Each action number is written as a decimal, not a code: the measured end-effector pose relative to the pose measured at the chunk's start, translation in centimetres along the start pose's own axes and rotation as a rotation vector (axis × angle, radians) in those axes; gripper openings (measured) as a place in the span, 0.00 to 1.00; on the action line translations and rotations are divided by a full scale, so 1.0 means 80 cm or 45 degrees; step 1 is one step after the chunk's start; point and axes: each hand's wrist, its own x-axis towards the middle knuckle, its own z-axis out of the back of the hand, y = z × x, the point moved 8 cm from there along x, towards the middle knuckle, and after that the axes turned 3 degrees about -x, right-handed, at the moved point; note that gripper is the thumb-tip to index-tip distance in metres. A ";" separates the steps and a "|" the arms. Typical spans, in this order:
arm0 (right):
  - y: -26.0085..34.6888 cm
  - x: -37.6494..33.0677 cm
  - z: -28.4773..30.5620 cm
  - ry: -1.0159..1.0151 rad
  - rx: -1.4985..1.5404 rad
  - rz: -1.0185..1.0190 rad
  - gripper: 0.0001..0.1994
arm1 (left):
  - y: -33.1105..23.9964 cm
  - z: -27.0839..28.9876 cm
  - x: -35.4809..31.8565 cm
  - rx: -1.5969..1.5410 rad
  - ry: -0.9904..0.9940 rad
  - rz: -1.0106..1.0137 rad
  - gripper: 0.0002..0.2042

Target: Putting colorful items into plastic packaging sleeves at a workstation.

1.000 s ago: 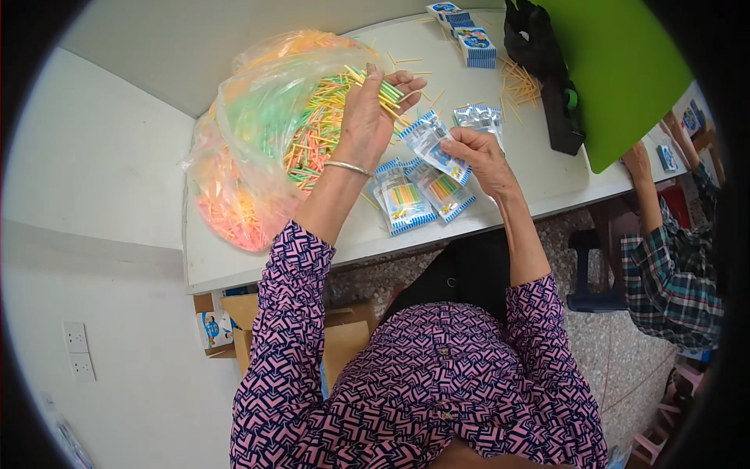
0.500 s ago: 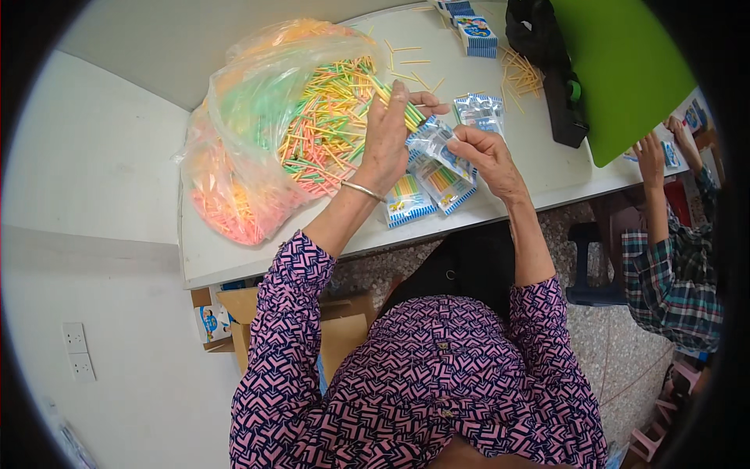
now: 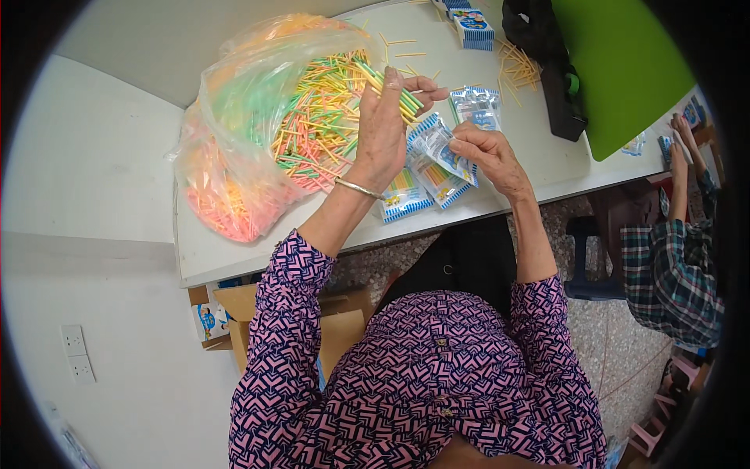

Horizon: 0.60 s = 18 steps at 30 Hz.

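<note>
Near the front edge of the desk (image 3: 234,258) I see filled packets (image 3: 406,195) lying flat, and just above them the right hand (image 3: 488,152) is bent at the wrist with its fingers pinched closed on a small clear packet (image 3: 437,144) with blue stripes. The left hand (image 3: 387,125), with a thin bangle (image 3: 357,187) on its wrist, reaches forward palm down and is closed around a bundle of green and yellow sticks (image 3: 391,86), right beside the packet. Farther back toward the left side of the desk lies the big clear bag (image 3: 258,109) of coloured sticks, and loose sticks (image 3: 516,66) lie near the far edge.
</note>
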 end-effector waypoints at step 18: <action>-0.002 -0.006 0.003 -0.033 -0.111 0.057 0.10 | 0.033 -0.003 -0.031 0.149 0.124 0.134 0.18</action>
